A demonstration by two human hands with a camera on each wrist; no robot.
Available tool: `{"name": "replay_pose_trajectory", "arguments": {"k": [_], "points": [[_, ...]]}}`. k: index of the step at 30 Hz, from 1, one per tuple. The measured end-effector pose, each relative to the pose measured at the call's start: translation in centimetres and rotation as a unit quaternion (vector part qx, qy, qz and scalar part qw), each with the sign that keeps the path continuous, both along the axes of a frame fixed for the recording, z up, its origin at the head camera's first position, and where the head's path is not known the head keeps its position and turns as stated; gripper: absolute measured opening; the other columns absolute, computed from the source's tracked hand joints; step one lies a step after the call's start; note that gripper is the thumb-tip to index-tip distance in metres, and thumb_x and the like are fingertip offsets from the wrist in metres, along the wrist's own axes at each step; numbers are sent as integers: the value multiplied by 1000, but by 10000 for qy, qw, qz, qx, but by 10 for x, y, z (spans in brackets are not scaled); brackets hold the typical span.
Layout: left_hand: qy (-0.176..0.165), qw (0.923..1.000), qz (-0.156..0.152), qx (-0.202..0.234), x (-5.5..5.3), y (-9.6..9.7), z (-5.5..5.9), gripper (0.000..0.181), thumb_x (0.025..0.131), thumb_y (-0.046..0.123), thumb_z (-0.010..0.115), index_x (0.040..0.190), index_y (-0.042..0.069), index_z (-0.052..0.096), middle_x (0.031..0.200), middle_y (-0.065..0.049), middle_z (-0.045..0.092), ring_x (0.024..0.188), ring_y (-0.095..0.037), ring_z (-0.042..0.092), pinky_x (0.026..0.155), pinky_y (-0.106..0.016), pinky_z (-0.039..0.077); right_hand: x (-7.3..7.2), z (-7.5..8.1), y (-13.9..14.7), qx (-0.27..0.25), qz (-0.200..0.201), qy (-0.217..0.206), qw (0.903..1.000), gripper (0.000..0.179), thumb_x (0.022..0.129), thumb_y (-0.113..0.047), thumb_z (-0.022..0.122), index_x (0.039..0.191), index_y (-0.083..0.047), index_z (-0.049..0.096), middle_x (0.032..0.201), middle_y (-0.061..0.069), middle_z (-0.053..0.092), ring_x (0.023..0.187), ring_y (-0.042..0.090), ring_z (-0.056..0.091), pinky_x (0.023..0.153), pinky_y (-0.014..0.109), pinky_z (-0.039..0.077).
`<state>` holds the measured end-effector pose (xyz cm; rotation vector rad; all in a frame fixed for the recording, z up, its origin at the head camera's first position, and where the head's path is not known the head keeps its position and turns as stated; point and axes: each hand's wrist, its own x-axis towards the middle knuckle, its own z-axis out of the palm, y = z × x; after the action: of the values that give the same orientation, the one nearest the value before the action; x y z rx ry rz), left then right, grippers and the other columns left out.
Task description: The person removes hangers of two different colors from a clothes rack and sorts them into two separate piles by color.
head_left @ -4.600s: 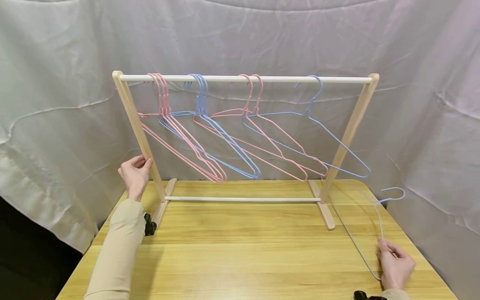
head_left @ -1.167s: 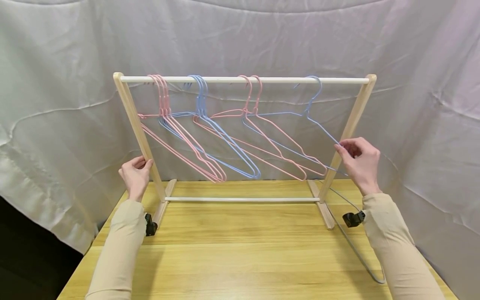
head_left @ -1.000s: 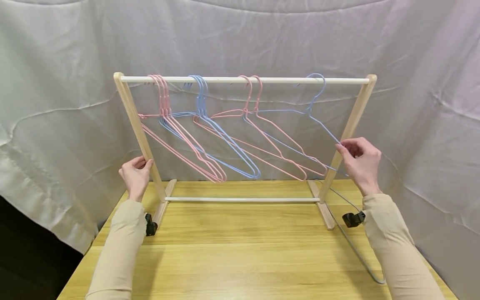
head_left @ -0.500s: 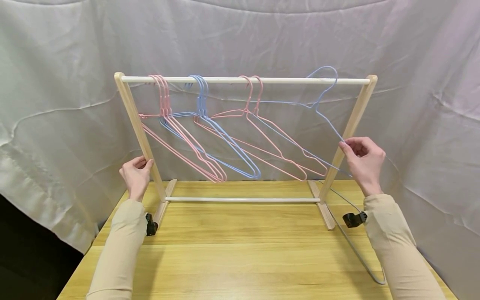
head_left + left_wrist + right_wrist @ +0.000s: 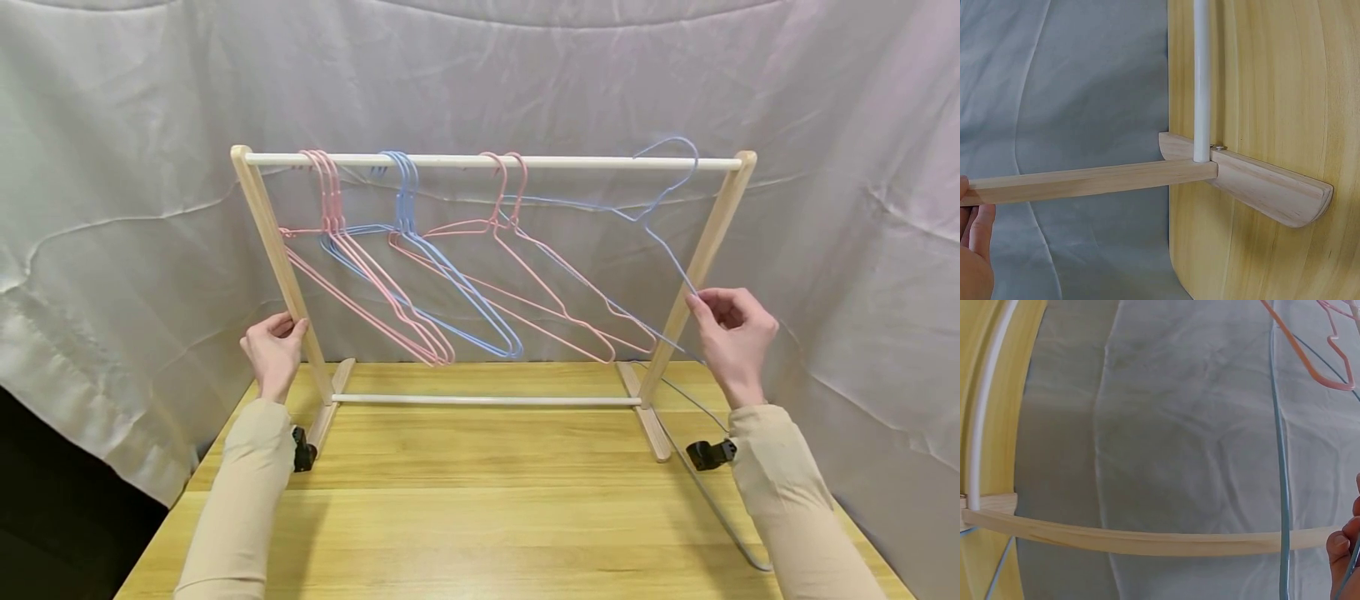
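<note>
My left hand (image 5: 273, 354) grips the left wooden post (image 5: 268, 229) of a small clothes rack, low on the post; the left wrist view shows the fingers at the post's edge. My right hand (image 5: 741, 337) pinches the right shoulder of a blue wire hanger (image 5: 640, 219) in front of the right post (image 5: 717, 221). This hanger is tilted, its hook arching above the white rail (image 5: 577, 162) near the right end. Its lower wire passes behind the pink hangers. In the right wrist view a blue wire (image 5: 1284, 506) crosses in front of the post.
Pink hangers (image 5: 331, 196), blue hangers (image 5: 405, 196) and two more pink hangers (image 5: 501, 187) hang along the rail. Another blue-grey hanger (image 5: 708, 500) lies on the wooden table (image 5: 450, 517), partly hidden by my right forearm. A white lower bar (image 5: 487, 400) joins the rack's feet.
My right hand has come up from the hanger on the table to the hung blue one, lifted its hook above the rail and shifted it right. My left hand stays on the post.
</note>
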<state>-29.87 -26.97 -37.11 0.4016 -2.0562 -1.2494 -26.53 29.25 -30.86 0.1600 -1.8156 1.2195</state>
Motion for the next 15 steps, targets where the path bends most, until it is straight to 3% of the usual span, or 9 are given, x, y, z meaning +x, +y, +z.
{"name": "replay_pose_trajectory", "arguments": {"k": [4,10,13,15], "points": [[-4,10000,-1,-9,0,0,0,29,91,18,73,114,0,75,111,-21,75,78,9,55,71,-4,39,4,-10,2,-79,-56,39,9999,15,87,-2,75,95,10,72,77,-26,61,66,-5,53,62,8,42],[-42,10000,-21,42,0,0,-1,30,92,18,73,115,0,75,112,-20,75,76,15,51,71,-3,39,10,-28,8,-310,-216,18,9993,16,88,-1,73,96,13,70,78,-26,61,66,-5,53,62,8,42],[-54,10000,-24,31,-1,0,-1,30,92,18,73,116,0,74,112,-20,75,85,-1,65,71,-3,39,13,-38,11,-449,-349,-45,9984,17,88,0,73,97,14,70,78,-27,61,66,-5,53,62,8,42],[-36,9999,-61,75,-1,0,-1,31,92,18,72,116,-1,74,113,-21,75,101,-16,69,72,-4,39,16,-43,12,-543,-417,-17,9977,18,87,0,73,97,15,69,78,-27,61,66,-6,53,63,8,42]]}}
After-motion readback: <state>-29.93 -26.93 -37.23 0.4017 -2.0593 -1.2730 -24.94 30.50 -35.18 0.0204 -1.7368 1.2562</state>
